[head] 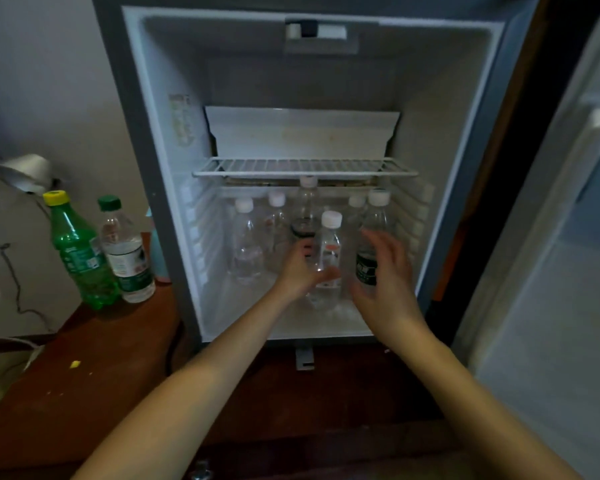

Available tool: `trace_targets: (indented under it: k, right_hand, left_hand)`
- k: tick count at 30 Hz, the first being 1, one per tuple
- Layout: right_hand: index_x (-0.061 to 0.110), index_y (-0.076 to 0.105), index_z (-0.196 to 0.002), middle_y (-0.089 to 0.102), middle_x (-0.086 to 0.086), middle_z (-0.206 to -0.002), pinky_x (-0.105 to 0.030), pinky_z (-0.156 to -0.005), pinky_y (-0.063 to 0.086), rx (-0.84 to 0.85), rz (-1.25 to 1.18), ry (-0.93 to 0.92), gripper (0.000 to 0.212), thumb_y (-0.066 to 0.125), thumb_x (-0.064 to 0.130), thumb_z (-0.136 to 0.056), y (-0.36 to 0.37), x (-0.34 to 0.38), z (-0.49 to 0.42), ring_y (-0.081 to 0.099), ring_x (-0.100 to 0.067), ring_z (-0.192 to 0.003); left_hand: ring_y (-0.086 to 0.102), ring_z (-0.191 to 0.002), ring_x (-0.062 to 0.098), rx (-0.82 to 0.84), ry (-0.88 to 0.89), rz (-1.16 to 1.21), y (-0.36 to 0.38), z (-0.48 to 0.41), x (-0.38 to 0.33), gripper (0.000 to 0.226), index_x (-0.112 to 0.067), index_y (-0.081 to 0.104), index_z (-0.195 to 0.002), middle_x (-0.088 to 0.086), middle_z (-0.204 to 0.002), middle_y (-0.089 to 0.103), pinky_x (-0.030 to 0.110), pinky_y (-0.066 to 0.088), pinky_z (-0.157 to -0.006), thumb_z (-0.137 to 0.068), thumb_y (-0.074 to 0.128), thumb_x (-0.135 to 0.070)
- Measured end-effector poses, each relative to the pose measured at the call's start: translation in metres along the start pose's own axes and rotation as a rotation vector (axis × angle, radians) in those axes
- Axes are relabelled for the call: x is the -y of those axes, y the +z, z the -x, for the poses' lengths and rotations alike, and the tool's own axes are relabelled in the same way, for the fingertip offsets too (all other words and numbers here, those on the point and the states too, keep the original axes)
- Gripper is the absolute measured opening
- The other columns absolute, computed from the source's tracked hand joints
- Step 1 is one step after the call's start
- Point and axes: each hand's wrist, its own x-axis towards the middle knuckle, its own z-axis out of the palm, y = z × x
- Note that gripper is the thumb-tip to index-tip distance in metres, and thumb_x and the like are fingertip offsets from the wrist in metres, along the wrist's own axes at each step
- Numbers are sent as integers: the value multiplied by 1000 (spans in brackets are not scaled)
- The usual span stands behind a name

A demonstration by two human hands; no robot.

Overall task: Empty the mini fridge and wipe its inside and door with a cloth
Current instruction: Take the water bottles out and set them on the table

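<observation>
Mini fridge (437, 109): stands open on a dark wooden top (125, 375), door (551, 289) swung out to the R. Not yet emptied.

Inside, count:
- 1 wire shelf (305, 166), white coated, thin parallel bars, nothing on it.
- 1 angled white plastic panel (302, 133) at the back above the shelf, faint brownish marks.
- 1 control box (316, 31) at the ceiling, centre.
- 6 bottles on the floor, all clear plastic w/ white screw caps, upright. The 4 at the back stand in a loose row (246, 244).
- Side walls below the shelf are ribbed; liner is smooth white plastic.

Hands, both reaching into the lower compartment:
- Left hand (300, 271): wrapped round the front bottle (331, 244), thumb across its front, fingers on its left side. Label white w/ red mark.
- Right hand (388, 285): fingers spread and relaxed, blurred, holding nothing, just beside the dark-label bottle (366, 270). Cannot tell if touching.

Outside, L of the fridge, on the wooden top: 2 bottles side by side, close to touching.
- Green bottle (78, 258), ribbed plastic, yellow cap.
- Clear bottle (129, 258), green cap, white-and-green label.

1 small yellow crumb (74, 364) on the wood.
</observation>
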Motion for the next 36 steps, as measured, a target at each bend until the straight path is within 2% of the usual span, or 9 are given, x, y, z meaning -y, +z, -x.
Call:
trace_targets:
  k: [2,6,10,14,19,22,27,30,36]
  right_hand:
    - [28,26,-147,9,7,-154,-21,-108,16,-91,-15,-42,68,61,16,-90,-5,12,-18,9,-8,-141]
    - [27,26,-147,10,-3,-155,-32,-112,25,-274,33,-87,76,66,12,-84,3,21,-61,10,-20,-143]
    - [25,24,-148,18,-6,-149,-45,-108,37,-516,-62,-84,87,75,18,-78,24,12,-82,26,-24,-137]
    - [31,21,-148,27,-7,-144,-47,-98,46,-613,-137,-7,94,78,14,-75,42,0,-87,41,-24,-129]
    - [20,35,-143,46,-6,-140,-47,-101,43,-448,-155,112,79,77,24,-77,60,-25,-73,43,-23,-129]
    - [16,44,-136,51,-5,-133,-40,-100,44,-355,-190,91,74,81,26,-73,62,-33,-63,48,-22,-124]
    - [27,52,-120,60,10,-117,-35,-96,50,-143,-426,-70,62,84,28,-68,38,-9,-26,57,-8,-111]
    - [37,49,-115,63,14,-113,-31,-96,51,76,-528,-163,67,83,37,-58,17,32,4,61,-4,-108]
    - [15,48,-127,61,7,-122,-32,-102,47,355,-509,-478,78,85,32,-61,10,123,22,58,-9,-117]
  left_hand:
    - [65,-98,16,-10,-23,0,8,-6,9,79,-15,59,-111,-1,-107,67,44,53,-88,-49,91,-52]
    - [56,-86,2,-104,24,3,7,20,-9,54,-18,51,-106,-13,-94,56,14,42,-68,-66,87,-21]
    - [54,-95,-7,-229,100,99,0,47,-7,59,-22,51,-110,-18,-102,57,19,49,-81,-64,87,-16]
    - [49,-100,-15,-294,121,148,-14,70,-9,65,-30,49,-116,-22,-110,54,9,45,-76,-64,87,-23]
    - [54,-111,2,-273,155,128,-39,91,-9,77,-21,52,-125,-7,-123,59,26,49,-88,-57,85,-38]
    - [55,-110,0,-258,179,109,-54,105,-12,76,-23,52,-126,-8,-123,58,20,47,-85,-59,86,-33]
    - [52,-105,-16,-270,226,67,-84,136,-17,74,-27,50,-123,-17,-120,56,7,42,-82,-57,85,-31]
    - [55,-111,-4,-277,272,29,-113,157,-22,73,-38,51,-116,-15,-121,58,14,45,-91,-53,87,-39]
    - [63,-108,13,-390,259,-27,-193,199,-28,78,-30,56,-118,-6,-120,64,24,50,-88,-48,88,-39]
